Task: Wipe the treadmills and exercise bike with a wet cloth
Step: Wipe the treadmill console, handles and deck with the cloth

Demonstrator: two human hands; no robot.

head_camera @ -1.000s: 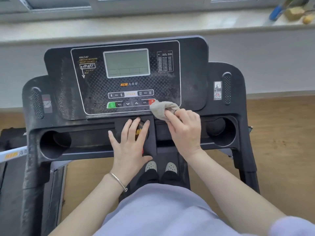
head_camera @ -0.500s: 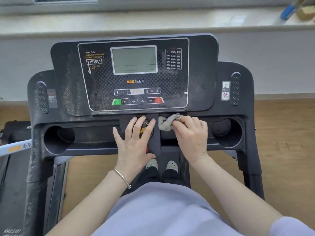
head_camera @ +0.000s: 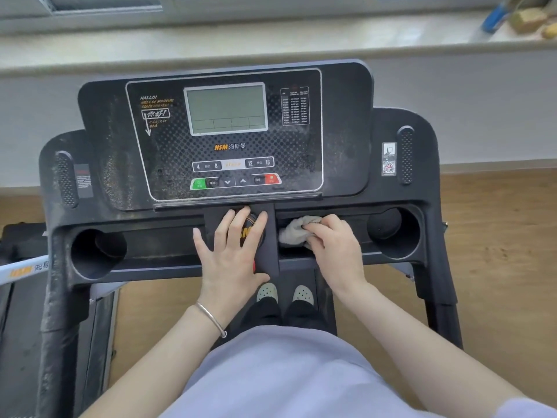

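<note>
A black treadmill console with a grey screen and button rows fills the middle of the view, dusty and streaked. My right hand grips a crumpled grey cloth and presses it into the right storage tray just below the panel. My left hand lies flat with spread fingers on the centre block, covering the round safety-key knob.
Cup-holder wells sit at the tray's far left and far right. A second treadmill stands at the left edge. A windowsill runs behind, with a blue item on it. Wooden floor lies to the right.
My right hand has brought the cloth down from the panel's lower right buttons into the right tray. My left hand has stayed on the centre knob.
</note>
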